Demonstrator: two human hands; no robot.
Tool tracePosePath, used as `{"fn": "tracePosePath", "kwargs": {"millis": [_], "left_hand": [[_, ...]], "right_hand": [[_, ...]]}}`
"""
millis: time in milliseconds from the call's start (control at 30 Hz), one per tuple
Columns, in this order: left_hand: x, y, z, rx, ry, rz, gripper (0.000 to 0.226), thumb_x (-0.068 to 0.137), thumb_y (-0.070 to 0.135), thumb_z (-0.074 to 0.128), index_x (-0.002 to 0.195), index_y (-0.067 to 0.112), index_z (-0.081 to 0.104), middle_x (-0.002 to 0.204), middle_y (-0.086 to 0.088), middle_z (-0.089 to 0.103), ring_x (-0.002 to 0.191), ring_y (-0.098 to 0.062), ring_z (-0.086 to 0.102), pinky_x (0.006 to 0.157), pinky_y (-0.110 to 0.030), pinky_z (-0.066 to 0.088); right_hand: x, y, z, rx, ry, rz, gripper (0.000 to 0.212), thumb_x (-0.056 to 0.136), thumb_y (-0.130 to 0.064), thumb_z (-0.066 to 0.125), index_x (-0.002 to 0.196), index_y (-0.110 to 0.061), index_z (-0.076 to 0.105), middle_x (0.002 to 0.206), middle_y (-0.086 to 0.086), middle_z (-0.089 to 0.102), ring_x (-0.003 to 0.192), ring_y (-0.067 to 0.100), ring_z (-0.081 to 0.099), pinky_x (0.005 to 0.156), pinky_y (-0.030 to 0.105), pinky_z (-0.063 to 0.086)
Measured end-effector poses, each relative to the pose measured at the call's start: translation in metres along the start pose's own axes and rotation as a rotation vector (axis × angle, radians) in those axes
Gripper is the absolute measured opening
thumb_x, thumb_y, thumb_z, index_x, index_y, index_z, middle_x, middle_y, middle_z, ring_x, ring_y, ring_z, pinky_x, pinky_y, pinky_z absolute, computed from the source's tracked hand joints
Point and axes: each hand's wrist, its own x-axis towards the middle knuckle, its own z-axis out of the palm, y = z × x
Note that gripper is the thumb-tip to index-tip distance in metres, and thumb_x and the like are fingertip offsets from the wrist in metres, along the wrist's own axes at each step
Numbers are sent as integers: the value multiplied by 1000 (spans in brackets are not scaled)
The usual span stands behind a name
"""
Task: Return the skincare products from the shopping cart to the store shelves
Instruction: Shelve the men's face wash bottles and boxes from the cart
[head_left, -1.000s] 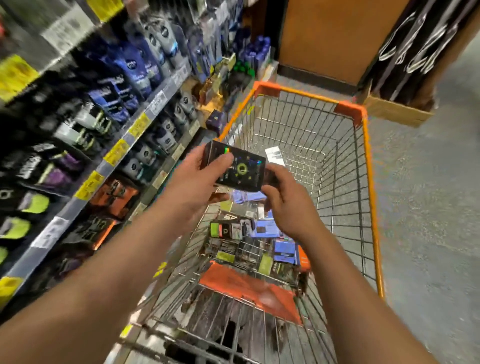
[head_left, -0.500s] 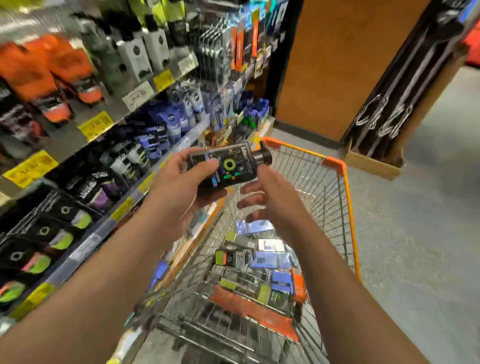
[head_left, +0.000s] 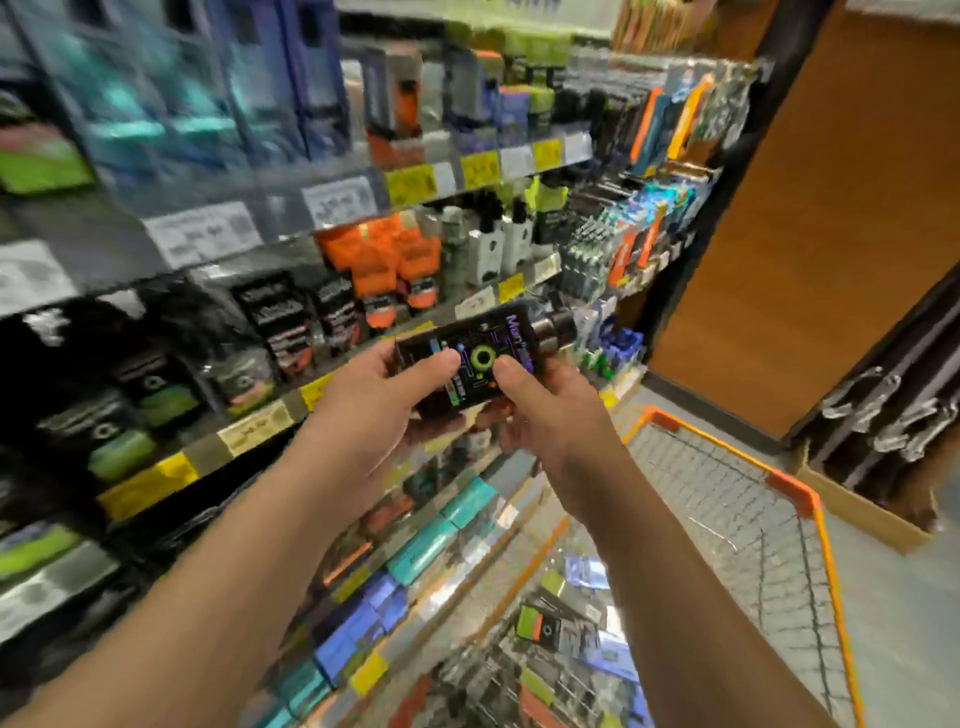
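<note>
Two hands hold one dark bottle (head_left: 470, 358) crosswise in front of the store shelves (head_left: 291, 410), above and to the left of the shopping cart (head_left: 795, 491). The left hand (head_left: 382, 395) grips the base end, thumb laid across the printed front face. The right hand (head_left: 545, 402) supports the body nearer the cap (head_left: 556, 326), thumb on the front, fingers curled underneath and mostly hidden. Both hands are closed on the bottle; neither is free.

Handling, judged from appearance:
- Body: flat-sided, rigid-looking plastic. It should tolerate a firm grip without deforming.
- Weight: probably light to moderate; one hand should be enough to carry it.
- Surface: glossy printed label, likely somewhat slick. Grip across the two broad faces, not the narrow edges.
- Cap: a round, darker closure at the right end. Avoid lifting by it, since it may turn or pop.

Recommended hold for shelving: retain the bottle at mid-body with one hand, release the other, rotate the bottle upright with the cap on top, and set it down on its base among matching dark packages (head_left: 280, 322). The exact shelf slot cannot be read; the view is blurred.

More skincare products (head_left: 566, 631) lie in the cart, so the task appears far from finished.
</note>
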Motion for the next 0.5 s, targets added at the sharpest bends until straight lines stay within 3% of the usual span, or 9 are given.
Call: {"fn": "tracePosePath", "kwargs": {"millis": [100,233,367,500], "left_hand": [[-12,27,-44,86,47,62,22,89,25,73,111,22,72,106,-5,79,95,-22,75,71,-35,60],[-33,59,-98,152,141,143,21,89,21,75,109,25,72,102,1,79,87,-15,75,75,-34,59],[-56,81,-149,212,233,206,24,87,23,77,110,25,75,102,-1,79,95,-22,75,88,-39,59],[-80,101,-187,161,265,267,34,79,24,76,113,19,74,104,0,80,95,-17,75,86,-29,61]], "right_hand": [[12,-17,41,-30,-97,-57,32,88,-40,70,113,-20,67,94,-1,77,73,16,70,58,35,48],[19,-36,99,-43,-236,-123,33,90,-35,72,118,-21,66,109,5,76,83,27,70,67,40,53],[23,-51,160,-41,-321,-165,22,96,-25,73,117,-23,67,100,2,77,77,19,71,65,37,54],[22,-70,214,-85,-382,-206,19,97,-22,72,113,-30,68,102,0,77,77,17,71,63,30,57]]}}
